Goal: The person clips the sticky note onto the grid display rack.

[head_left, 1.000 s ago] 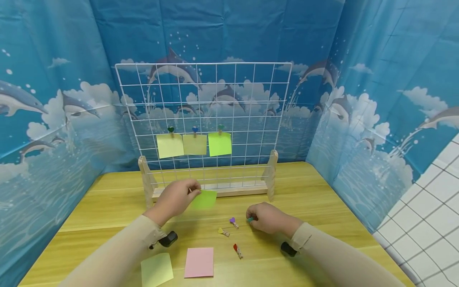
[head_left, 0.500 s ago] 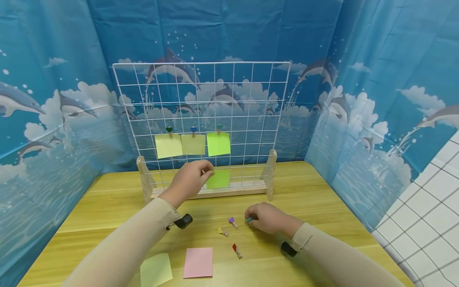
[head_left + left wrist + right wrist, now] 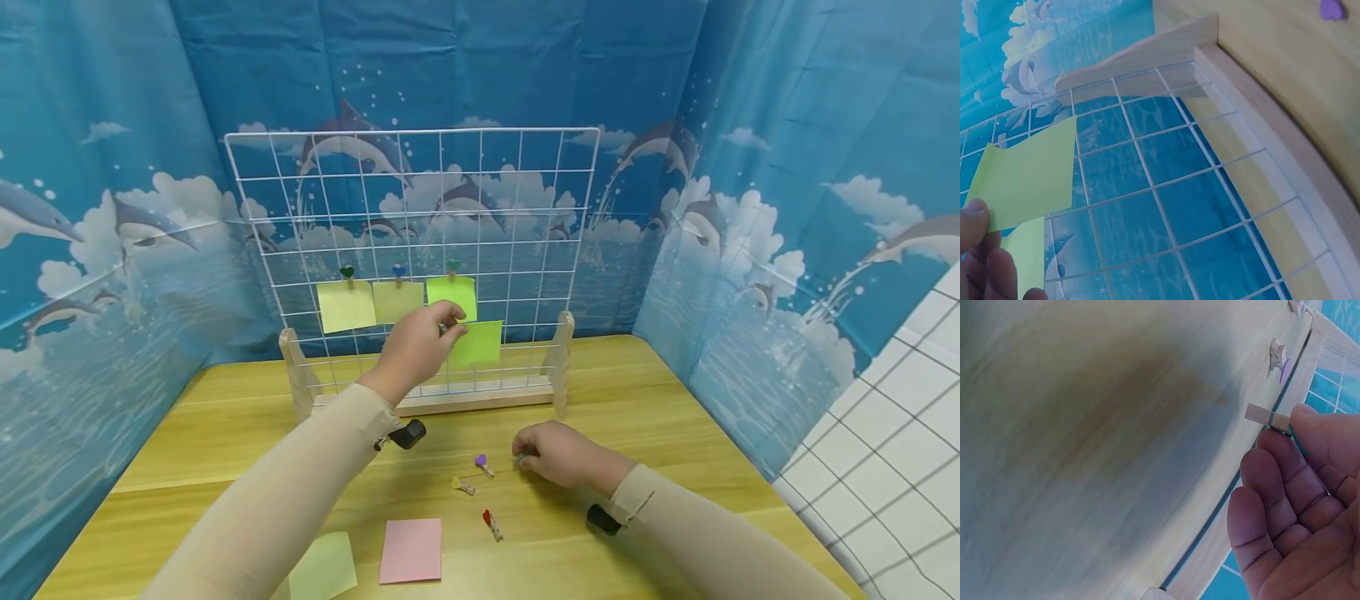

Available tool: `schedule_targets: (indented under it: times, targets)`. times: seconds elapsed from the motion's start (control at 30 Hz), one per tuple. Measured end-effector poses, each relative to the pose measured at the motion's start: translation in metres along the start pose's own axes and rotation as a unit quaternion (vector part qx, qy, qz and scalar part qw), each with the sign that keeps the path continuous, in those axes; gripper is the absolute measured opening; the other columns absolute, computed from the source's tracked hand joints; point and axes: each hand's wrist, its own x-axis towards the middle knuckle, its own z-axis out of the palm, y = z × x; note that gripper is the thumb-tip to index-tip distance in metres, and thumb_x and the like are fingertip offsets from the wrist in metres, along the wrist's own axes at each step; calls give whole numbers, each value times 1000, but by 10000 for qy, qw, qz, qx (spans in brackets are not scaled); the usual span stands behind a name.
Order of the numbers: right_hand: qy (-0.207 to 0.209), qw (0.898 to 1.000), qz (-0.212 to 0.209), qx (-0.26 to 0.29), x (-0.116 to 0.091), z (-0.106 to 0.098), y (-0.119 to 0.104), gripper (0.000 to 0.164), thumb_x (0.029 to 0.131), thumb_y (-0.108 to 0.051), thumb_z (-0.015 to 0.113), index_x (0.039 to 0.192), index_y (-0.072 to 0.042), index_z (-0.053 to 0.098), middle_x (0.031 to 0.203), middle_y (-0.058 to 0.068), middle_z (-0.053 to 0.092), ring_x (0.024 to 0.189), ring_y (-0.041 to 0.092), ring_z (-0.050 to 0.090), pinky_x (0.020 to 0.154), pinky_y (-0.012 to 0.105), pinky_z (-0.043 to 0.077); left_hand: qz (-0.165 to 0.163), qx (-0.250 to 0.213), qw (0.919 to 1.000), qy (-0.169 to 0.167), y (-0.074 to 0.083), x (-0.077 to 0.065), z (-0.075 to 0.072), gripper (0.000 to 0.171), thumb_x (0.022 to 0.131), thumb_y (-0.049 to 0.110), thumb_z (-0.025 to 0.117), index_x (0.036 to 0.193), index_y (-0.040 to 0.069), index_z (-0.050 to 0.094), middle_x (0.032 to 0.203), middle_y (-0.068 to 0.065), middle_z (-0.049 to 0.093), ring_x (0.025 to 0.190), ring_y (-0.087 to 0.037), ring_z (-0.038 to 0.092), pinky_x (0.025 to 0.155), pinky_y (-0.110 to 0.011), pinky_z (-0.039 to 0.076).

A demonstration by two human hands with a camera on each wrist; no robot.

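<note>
My left hand [image 3: 420, 343] pinches a bright green sticky note [image 3: 480, 342] by its left edge, in front of the white wire grid [image 3: 525, 242]. In the left wrist view the held note [image 3: 1032, 172] hangs before the grid, partly covering another green note [image 3: 1030, 256]. Low over the table, my right hand [image 3: 561, 454] pinches a small wooden clothespin [image 3: 1260, 415] between thumb and forefinger; a sliver of teal shows on it. Clipped to the grid are a pale yellow note [image 3: 347, 308], a duller yellow note [image 3: 397, 302] and a bright green note [image 3: 453, 292].
Loose clothespins lie on the table: one with a purple heart [image 3: 482, 462], one yellow [image 3: 461, 485], one red [image 3: 491, 523]. Near the front are a pink note pad [image 3: 411, 550] and a pale yellow note [image 3: 326, 567]. A wooden stand [image 3: 562, 358] holds the grid.
My left hand has carried the green note up and to the right, from near the stand's base to just under the clipped green note. My right hand has stayed nearly in place.
</note>
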Motion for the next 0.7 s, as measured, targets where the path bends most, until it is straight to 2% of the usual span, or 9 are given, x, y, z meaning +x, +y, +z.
schedule_targets:
  times: [0.2,0.47,0.7]
  targets:
    - [12,10000,-20,-3,-2,0,1,6,99,-11,73,105,-12,75,96,-5,73,83,7,60,79,35,56,67,64,9998,179,6,16,0,26,108,31,62,128,16,68,112,-1,74,60,-16,57,58,-33,48]
    - [3,9999,-57,87,-3,2,3,5,99,-12,73,103,-14,74,95,-6,73,81,6,58,77,31,55,-48,-86,9995,306,12,32,0,32,109,32,61,136,16,62,112,-2,74,51,-17,55,50,-32,43]
    - [42,9999,-87,80,-5,3,5,5,99,-12,73,102,-15,74,95,-7,72,80,4,58,75,30,54,-287,-281,9984,394,19,44,1,46,108,32,63,149,15,54,111,1,75,63,-15,63,52,-33,44]
